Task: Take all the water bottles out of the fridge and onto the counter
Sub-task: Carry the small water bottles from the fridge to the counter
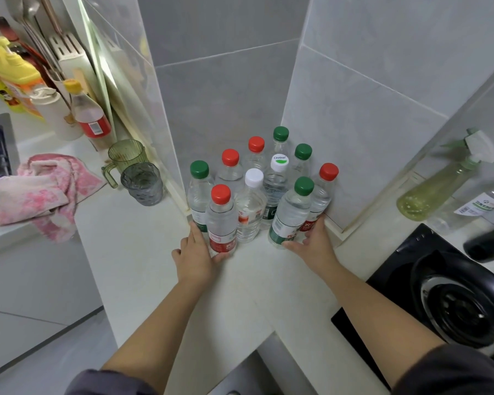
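Through the head camera I am looking down at a corner of the white desk [143, 252], where two tiled walls [226, 104] are meeting. Ten water bottles [250, 212] are standing upright there, packed close together, with red, green and white caps. The fridge is not showing in this view, so I cannot tell if more bottles are waiting inside.

My left grip [196, 249] is lying against the base of the front red-capped bottle [221, 223], with the fingers mostly straight and the thumb reaching under its front. My right grip [311, 242] is doing the same on the other side, wide and flat against the front green-capped bottle [290, 218] and the red-labelled one beside the wall. Neither grip is closing around a bottle. I am judging that both are pressing the group inward, so the bottles are staying tight in the corner and away from the desk edge and from the black stove [454, 303] on the right.

A pink cloth [40, 192] and two glasses [141, 183] are resting to the left, well apart from the bottles.
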`<state>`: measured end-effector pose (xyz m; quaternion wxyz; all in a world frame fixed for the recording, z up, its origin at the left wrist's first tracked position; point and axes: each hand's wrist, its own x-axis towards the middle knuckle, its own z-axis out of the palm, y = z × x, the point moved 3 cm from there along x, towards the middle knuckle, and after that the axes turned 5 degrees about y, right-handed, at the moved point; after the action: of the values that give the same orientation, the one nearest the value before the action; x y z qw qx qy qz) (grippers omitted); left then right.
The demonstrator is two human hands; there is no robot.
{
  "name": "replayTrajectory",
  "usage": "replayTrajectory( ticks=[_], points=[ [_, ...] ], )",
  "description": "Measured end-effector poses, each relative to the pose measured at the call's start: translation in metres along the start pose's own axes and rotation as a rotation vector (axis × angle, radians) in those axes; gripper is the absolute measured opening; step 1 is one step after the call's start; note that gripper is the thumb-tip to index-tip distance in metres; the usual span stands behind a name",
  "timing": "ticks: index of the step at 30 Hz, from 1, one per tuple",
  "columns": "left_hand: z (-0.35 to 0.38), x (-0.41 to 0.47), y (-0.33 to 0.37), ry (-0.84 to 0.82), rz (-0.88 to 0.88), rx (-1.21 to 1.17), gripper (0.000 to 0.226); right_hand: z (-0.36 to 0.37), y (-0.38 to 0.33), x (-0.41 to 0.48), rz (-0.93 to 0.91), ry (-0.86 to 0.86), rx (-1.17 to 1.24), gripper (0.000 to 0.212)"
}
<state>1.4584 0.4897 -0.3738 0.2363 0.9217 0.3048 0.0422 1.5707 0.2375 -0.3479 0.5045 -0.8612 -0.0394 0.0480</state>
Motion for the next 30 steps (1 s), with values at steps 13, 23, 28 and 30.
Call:
replayTrajectory(
  ticks=[13, 23, 28, 30],
  points=[
    [-0.028, -0.118, -0.027, 0.043, 0.019, 0.078, 0.101, -0.003, 0.014, -0.098, 0.003, -0.187, -0.337, 0.103],
    [-0.087, -0.307, -0.021, 0.26, -0.004, 0.286, 0.093, -0.03, -0.013, -0.222, -0.619, -0.427, -0.783, 0.096],
    [-0.102, -0.399, -0.034, 0.274, -0.209, 0.295, 0.104, -0.033, -0.03, -0.279, -0.799, -0.53, -0.786, 0.094],
    [-0.107, -0.429, -0.041, 0.307, -0.282, 0.282, 0.103, -0.026, -0.042, -0.3, -0.89, -0.565, -0.775, 0.093]
  ],
)
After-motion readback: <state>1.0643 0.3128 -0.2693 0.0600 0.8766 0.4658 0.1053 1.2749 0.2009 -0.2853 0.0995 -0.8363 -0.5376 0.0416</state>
